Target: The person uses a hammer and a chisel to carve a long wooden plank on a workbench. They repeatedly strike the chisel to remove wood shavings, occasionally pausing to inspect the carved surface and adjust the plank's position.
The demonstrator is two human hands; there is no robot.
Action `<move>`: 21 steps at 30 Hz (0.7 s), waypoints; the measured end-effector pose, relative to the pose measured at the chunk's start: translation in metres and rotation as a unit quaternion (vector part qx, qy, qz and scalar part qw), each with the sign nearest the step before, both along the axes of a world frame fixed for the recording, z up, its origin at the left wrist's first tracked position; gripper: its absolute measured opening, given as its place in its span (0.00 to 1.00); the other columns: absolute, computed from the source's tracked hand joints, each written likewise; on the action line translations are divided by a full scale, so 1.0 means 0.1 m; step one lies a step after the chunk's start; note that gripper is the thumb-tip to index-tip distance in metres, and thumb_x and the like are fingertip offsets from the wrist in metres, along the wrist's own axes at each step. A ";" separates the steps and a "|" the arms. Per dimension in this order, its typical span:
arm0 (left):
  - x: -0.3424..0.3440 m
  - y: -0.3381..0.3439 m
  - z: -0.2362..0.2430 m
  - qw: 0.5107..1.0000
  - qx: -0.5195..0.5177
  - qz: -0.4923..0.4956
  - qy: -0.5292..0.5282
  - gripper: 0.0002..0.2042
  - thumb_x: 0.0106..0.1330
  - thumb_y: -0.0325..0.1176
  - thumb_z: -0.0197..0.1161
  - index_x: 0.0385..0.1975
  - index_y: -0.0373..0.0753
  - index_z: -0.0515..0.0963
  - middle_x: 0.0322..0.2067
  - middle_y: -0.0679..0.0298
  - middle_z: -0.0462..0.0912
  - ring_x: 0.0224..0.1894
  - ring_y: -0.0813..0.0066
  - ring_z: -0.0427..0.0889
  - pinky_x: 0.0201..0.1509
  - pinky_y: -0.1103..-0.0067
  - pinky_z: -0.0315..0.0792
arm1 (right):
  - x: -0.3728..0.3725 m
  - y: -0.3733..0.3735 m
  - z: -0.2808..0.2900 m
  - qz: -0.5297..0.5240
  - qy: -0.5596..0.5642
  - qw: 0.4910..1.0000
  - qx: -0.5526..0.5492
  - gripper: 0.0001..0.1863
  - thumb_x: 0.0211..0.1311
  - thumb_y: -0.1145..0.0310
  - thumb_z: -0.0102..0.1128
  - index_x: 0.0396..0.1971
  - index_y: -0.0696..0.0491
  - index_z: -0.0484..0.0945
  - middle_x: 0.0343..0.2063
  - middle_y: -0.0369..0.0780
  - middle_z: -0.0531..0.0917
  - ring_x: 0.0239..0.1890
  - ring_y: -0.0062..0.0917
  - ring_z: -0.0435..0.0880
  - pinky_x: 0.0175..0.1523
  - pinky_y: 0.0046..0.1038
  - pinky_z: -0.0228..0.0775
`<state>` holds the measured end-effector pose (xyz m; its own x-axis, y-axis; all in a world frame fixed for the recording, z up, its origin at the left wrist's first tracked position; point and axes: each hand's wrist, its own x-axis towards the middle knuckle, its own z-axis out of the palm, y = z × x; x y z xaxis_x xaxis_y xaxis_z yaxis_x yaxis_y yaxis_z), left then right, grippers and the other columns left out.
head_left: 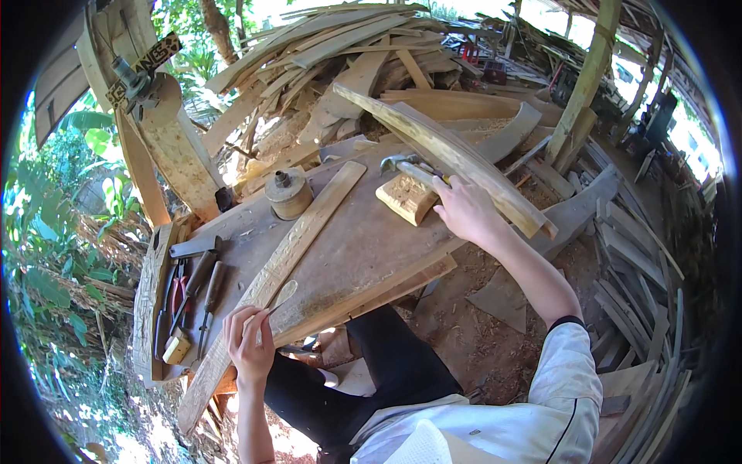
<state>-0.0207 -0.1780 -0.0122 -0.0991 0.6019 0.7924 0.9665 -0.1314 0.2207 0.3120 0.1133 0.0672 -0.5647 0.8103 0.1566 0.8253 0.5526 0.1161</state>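
Note:
My right hand [468,210] is closed around the handle of a claw hammer [416,170]. The hammer's metal head is over the far edge of a carved wooden block [407,199]; I cannot tell whether it rests there. My left hand [249,342] pinches a thin, dark, nail-like piece [276,308] between thumb and fingers. Beneath that hand, a long carved board [305,241] lies slantwise across the workbench [348,236] and sticks out past its near left edge. A pale oval patch shows beside the pinched piece.
Left on the bench are a hatchet-like blade [193,247], red-handled pliers [176,290] and a wooden-handled chisel [212,290]. A round tin with a spout [288,195] stands behind the board. A long timber [456,162] slopes down at right; planks [340,46] are piled behind.

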 end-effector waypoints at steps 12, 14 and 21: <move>-0.05 -0.06 -0.02 1.000 0.008 0.022 -0.007 0.09 0.56 0.19 0.69 0.36 0.37 0.83 0.38 0.60 0.84 0.43 0.59 0.84 0.48 0.67 0.75 | -0.01 0.03 0.26 0.050 0.088 0.990 0.101 0.11 0.63 0.74 0.65 0.46 0.55 0.83 0.41 0.47 0.85 0.39 0.42 0.88 0.43 0.40 0.81; -0.05 -0.06 -0.02 1.000 0.012 0.020 -0.008 0.09 0.57 0.19 0.69 0.36 0.37 0.83 0.39 0.60 0.84 0.43 0.59 0.84 0.48 0.67 0.75 | -0.03 0.04 0.26 0.056 0.096 0.988 0.107 0.09 0.63 0.73 0.66 0.42 0.56 0.84 0.41 0.46 0.85 0.39 0.43 0.88 0.42 0.40 0.82; 0.05 -0.04 0.06 1.000 0.026 0.005 -0.016 0.10 0.53 0.17 0.71 0.34 0.37 0.84 0.37 0.60 0.84 0.42 0.60 0.84 0.45 0.68 0.76 | -0.11 -0.27 0.39 0.079 0.125 0.986 0.071 0.19 0.62 0.68 0.69 0.53 0.55 0.79 0.50 0.46 0.82 0.50 0.43 0.85 0.53 0.41 0.79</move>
<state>-0.0159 -0.1824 -0.0058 -0.1308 0.5589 0.8189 0.9602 -0.1343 0.2450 0.3012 0.0864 0.1062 -0.6111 0.6754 0.4127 0.7433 0.6689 0.0059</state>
